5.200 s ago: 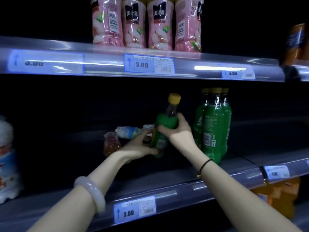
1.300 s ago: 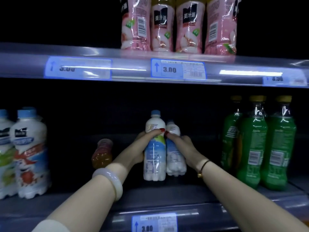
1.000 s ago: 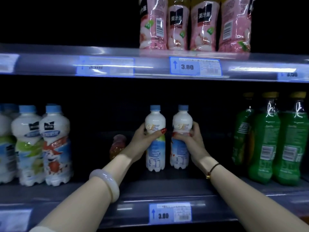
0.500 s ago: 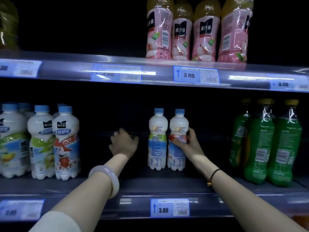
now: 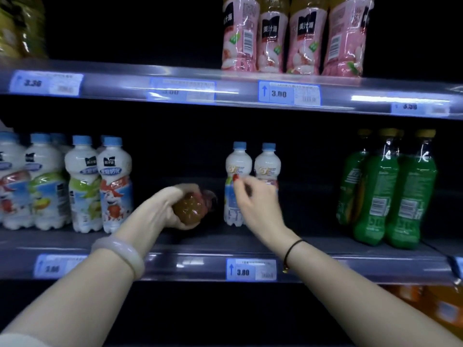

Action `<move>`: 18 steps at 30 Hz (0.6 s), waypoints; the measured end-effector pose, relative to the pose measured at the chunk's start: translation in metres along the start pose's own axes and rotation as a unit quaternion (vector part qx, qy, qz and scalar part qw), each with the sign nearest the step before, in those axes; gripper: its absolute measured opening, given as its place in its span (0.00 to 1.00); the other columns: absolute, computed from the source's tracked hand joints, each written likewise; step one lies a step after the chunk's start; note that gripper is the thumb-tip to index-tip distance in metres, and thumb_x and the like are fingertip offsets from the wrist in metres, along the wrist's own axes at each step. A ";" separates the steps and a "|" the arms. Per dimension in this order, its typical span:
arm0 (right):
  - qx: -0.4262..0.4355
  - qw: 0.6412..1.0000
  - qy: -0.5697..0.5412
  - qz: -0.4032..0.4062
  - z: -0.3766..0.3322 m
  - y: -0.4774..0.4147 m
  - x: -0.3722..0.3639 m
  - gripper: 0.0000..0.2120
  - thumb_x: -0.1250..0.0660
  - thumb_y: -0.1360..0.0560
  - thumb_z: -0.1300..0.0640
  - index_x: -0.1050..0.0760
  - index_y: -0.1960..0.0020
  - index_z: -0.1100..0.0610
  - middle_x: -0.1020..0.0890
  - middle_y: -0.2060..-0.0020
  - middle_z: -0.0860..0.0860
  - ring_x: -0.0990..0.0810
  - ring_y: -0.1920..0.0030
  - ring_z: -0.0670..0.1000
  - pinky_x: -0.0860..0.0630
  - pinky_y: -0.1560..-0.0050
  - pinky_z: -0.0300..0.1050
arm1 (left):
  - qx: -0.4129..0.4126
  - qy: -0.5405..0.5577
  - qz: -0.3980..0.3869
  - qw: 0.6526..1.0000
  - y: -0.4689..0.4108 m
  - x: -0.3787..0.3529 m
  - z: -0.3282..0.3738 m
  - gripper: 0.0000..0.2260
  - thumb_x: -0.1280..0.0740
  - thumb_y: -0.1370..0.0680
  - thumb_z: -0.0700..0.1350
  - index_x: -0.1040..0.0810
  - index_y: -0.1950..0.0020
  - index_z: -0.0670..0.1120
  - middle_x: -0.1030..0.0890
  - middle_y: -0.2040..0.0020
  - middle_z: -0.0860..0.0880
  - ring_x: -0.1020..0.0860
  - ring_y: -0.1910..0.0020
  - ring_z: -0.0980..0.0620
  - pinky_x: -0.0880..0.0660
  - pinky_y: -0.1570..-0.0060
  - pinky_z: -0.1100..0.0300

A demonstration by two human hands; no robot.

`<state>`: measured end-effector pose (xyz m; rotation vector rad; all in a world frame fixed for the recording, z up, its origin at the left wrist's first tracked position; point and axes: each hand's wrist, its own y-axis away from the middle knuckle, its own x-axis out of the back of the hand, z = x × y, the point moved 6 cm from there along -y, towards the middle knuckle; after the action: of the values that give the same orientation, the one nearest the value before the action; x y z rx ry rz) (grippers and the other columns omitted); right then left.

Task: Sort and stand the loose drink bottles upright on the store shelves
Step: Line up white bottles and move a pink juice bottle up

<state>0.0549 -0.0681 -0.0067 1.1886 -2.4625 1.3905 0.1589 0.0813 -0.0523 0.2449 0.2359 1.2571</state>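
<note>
Head view shows a dim store shelf point(image 5: 200, 242) with blue price tags, where two white blue-capped bottles point(image 5: 238, 184) stand upright mid-shelf, the left hand point(image 5: 165, 209) wraps a brown-bottomed bottle point(image 5: 188, 209) lying on its side, and the right hand point(image 5: 255, 199), fingers loosely curled, holds nothing just before them.
</note>
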 end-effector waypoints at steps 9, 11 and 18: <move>-0.335 0.867 -0.319 -0.185 -0.023 0.025 -0.087 0.17 0.28 0.30 0.50 0.28 0.49 0.61 0.19 0.54 0.57 0.18 0.50 0.57 0.19 0.51 0.52 | -0.218 -0.029 0.032 0.975 0.058 0.022 -0.019 0.26 0.29 0.46 0.40 0.29 0.49 0.43 0.22 0.58 0.43 0.23 0.64 0.46 0.25 0.64 0.55; -0.329 0.864 -0.345 -0.164 -0.023 0.033 -0.085 0.17 0.28 0.31 0.56 0.27 0.47 0.62 0.17 0.53 0.59 0.17 0.53 0.57 0.19 0.56 0.49 | -0.232 -0.043 0.004 0.972 0.066 0.025 -0.013 0.29 0.23 0.44 0.38 0.29 0.47 0.44 0.23 0.55 0.46 0.23 0.62 0.49 0.24 0.69 0.58; -0.219 0.900 -0.354 -0.129 -0.039 0.062 -0.038 0.20 0.29 0.32 0.66 0.27 0.42 0.59 0.17 0.50 0.56 0.18 0.48 0.54 0.21 0.45 0.52 | -0.282 -0.159 -0.138 0.936 0.107 0.008 -0.003 0.24 0.27 0.33 0.31 0.28 0.42 0.50 0.25 0.48 0.43 0.20 0.56 0.46 0.20 0.54 0.43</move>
<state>0.0292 0.0017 -0.0430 2.0406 -2.6483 0.3052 0.0636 0.1205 -0.0227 -0.0831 -0.3608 0.9419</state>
